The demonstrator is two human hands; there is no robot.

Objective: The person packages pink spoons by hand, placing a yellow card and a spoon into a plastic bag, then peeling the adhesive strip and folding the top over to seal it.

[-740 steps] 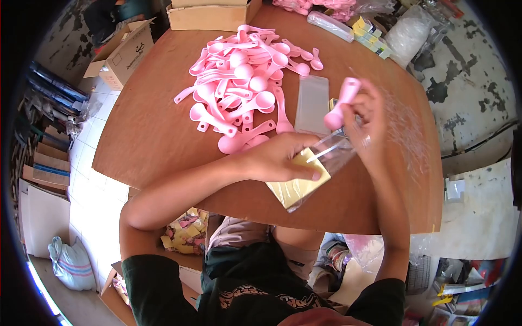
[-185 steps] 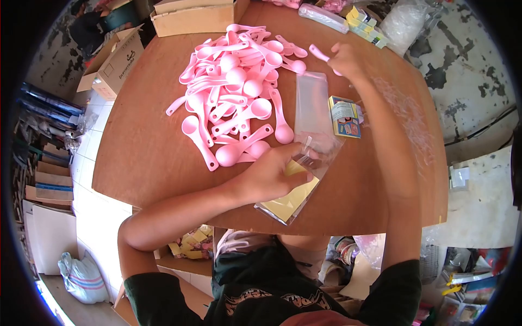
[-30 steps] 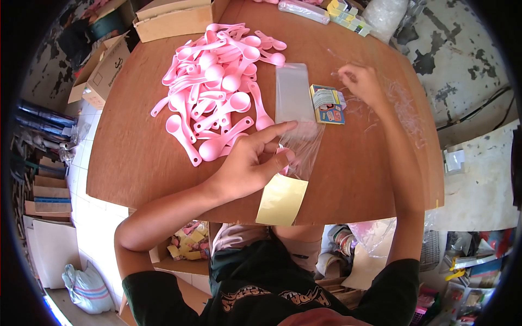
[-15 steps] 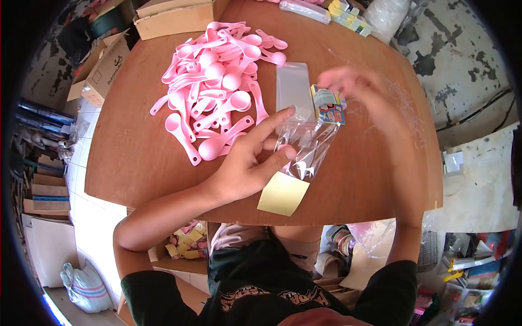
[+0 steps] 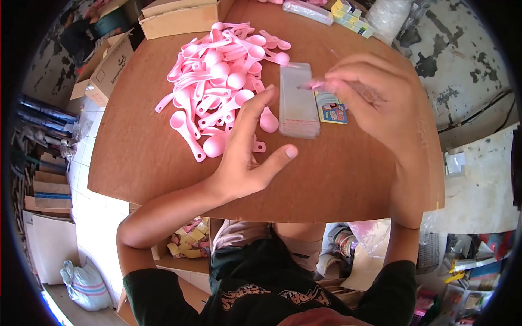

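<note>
Left hand (image 5: 242, 160) spread and released; half-second earlier, it held bagged yellow card. Right hand (image 5: 378, 100) blurred, fingers bent, partly hiding printed card pack (image 5: 333, 113); grip impossible to tell. Clear sleeves (image 5: 297, 106) lie between hands, long axis pointing away from person. Pink spoons (image 5: 219, 70) heaped beyond left hand, handles pointing various ways, on worktop (image 5: 331, 174).

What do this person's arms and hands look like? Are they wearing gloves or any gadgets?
No gloves: the left hand and right hand are bare, and no watch or bracelet is visible. The sleeves are short, dark and plain, belonging to a dark shirt with light lettering on its front.
</note>
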